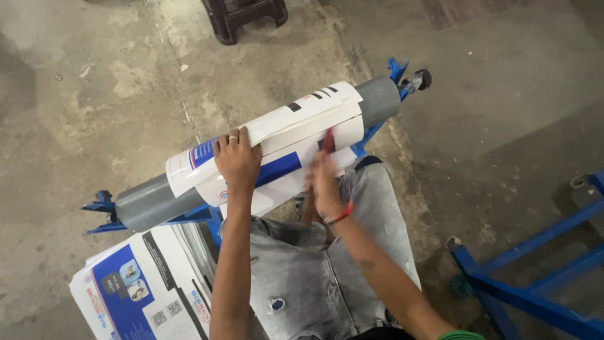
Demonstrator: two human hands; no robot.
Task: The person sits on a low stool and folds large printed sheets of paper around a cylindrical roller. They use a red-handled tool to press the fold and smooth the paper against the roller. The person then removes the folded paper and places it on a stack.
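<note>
A grey pipe [377, 101] lies across a blue stand [189, 217] over the concrete floor [94, 94], just in front of the person's knees. A white printed sheet [277, 135] with blue panels is wrapped around its middle, loose edges overlapping along the top. The pipe looks stiff and fairly heavy, and its smooth surface probably lets the sheet slide. The sheet seems thin, springy card or plastic that wants to uncurl, so it is best pinned flat near the overlapping edge.

A stack of like sheets [135, 289] lies lower left, near the stand; a second blue frame [535, 277] stands at right and a dark stool [245, 16] at top.

The left hand [237, 157] presses on the wrap, fingers spread and curled over the upper edge. The right hand [323, 179] is blurred against the sheet, with something red [329, 140] at its fingertips; I cannot tell whether it is gripped.
</note>
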